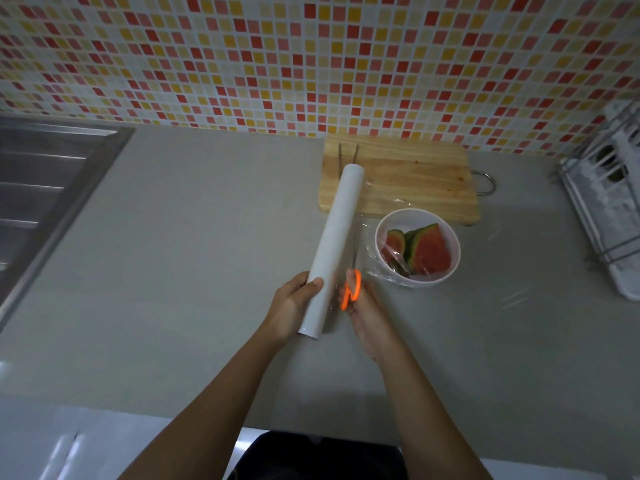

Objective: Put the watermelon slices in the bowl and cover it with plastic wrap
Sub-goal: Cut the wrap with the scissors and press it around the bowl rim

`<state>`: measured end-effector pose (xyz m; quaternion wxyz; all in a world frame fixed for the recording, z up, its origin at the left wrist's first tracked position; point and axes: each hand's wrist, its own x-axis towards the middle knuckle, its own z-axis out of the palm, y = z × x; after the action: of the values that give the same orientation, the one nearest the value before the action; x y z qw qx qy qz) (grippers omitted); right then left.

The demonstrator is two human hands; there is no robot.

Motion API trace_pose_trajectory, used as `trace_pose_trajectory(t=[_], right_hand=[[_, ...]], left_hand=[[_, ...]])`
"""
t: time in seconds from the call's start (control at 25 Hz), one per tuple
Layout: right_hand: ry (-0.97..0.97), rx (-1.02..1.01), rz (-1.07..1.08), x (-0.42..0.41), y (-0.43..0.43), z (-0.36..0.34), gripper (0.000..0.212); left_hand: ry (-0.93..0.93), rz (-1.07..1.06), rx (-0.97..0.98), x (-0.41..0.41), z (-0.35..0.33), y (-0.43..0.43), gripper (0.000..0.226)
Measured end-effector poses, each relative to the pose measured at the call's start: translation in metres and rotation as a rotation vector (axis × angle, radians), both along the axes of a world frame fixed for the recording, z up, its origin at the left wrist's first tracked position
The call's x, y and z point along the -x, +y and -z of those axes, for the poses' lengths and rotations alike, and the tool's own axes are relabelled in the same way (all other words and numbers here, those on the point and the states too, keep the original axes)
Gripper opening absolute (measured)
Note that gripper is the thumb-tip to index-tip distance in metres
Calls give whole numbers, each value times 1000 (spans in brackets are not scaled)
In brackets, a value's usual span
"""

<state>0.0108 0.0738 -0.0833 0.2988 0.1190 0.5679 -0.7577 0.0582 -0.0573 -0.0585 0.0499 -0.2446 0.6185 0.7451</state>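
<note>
Head view: the left hand [294, 303] grips the near end of the plastic wrap roll [337, 237], fingers curled round it. The right hand [370, 317] holds orange-handled scissors [351, 289] by the loops, blades pointing away just beside the roll. Clear film [379, 270] drapes over the white bowl [415, 213], which holds the watermelon slices [429, 251]. The bowl stands on the grey counter [194, 237], just in front of the wooden cutting board [408, 174].
</note>
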Motion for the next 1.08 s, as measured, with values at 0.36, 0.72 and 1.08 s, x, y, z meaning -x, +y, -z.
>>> trace_pose_trajectory(t=[0.36,0.72,1.08], right_hand=[[93,-67,94,51,-25,-9,30],[109,-80,114,78,-46,-14,27],[213,-279,121,98,-60,-16,35]], left_hand=[[-43,61,29,-4,-7,-9,27],[-37,87,-84,-23,-13,-32,17],[-56,140,-46,-52,-16,-62,34]])
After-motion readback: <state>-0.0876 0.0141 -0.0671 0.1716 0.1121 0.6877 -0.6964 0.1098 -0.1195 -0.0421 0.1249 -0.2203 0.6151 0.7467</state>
